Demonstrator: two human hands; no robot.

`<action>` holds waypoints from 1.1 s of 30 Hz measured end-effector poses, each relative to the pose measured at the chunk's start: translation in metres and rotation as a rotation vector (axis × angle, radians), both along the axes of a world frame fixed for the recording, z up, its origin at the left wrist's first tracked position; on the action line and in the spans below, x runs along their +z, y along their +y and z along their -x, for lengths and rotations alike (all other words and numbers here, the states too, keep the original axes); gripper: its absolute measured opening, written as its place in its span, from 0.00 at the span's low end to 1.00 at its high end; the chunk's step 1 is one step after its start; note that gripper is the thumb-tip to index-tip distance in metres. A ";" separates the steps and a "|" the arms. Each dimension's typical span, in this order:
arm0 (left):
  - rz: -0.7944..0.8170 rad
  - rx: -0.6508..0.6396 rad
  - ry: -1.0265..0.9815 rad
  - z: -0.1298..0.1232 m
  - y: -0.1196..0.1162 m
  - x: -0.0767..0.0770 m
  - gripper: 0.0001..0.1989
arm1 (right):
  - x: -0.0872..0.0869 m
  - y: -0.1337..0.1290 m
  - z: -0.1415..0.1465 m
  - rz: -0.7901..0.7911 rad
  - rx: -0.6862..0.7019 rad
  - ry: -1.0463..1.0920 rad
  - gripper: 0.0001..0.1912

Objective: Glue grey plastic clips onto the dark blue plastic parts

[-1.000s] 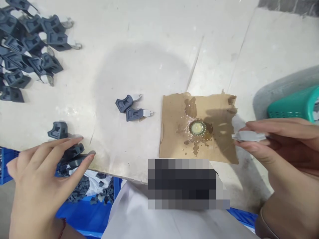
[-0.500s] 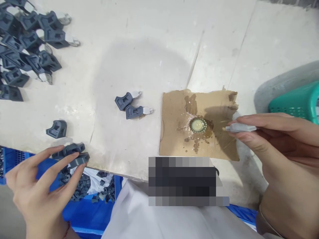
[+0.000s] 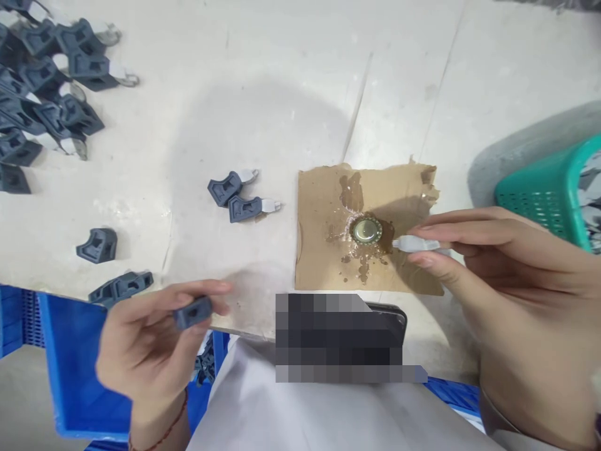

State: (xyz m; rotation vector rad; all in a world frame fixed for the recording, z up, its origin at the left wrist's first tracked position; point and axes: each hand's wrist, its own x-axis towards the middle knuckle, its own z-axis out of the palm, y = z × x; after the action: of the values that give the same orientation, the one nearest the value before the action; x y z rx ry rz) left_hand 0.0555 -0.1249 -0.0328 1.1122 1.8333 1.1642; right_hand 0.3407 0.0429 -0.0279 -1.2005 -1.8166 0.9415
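Note:
My left hand (image 3: 154, 338) pinches a small dark grey block (image 3: 193, 312) above the table's front edge. Between the thumb and fingers of my right hand (image 3: 507, 269) is a pale translucent piece (image 3: 417, 243), its narrow tip pointing left. That tip is just right of a bottle cap (image 3: 367, 230) with shiny liquid in it, which lies on a wet-stained piece of cardboard (image 3: 317, 263). Left of the cardboard lie two dark blocks with pale pieces fitted, an upper one (image 3: 225, 188) and a lower one (image 3: 245, 209). Loose dark blocks (image 3: 97, 245) (image 3: 123, 287) rest beyond my left hand.
Many dark blocks with pale pieces (image 3: 47, 75) are heaped at the upper left of the white table (image 3: 282, 37). A green basket (image 3: 530, 194) of pale pieces stands at the right. Below the front edge are blue crates (image 3: 84, 376). A phone (image 3: 394, 319) lies below the cardboard.
My left hand has moved right, lifting one dark block away from those near the table edge. My right hand has carried the pale piece left, closer to the bottle cap. The view has shifted slightly.

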 end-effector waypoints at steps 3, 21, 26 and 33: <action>-0.090 -0.013 -0.251 -0.030 0.028 0.000 0.11 | 0.000 0.002 -0.001 -0.048 0.074 -0.056 0.16; -0.052 -0.405 -0.075 -0.063 0.087 0.000 0.14 | -0.007 0.007 0.004 -0.299 0.312 -0.368 0.11; 0.012 -0.499 -0.003 -0.065 0.091 -0.002 0.13 | 0.000 0.006 0.004 -0.045 0.171 -0.135 0.14; -0.048 -0.630 0.122 -0.066 0.096 -0.006 0.09 | 0.006 0.000 0.009 0.249 0.117 0.184 0.14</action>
State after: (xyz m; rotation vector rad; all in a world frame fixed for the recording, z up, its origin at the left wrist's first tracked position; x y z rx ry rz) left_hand 0.1216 -0.0286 -0.0384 1.6582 1.3758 0.7789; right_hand 0.3316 0.0426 -0.0224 -1.1216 -1.6724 1.3318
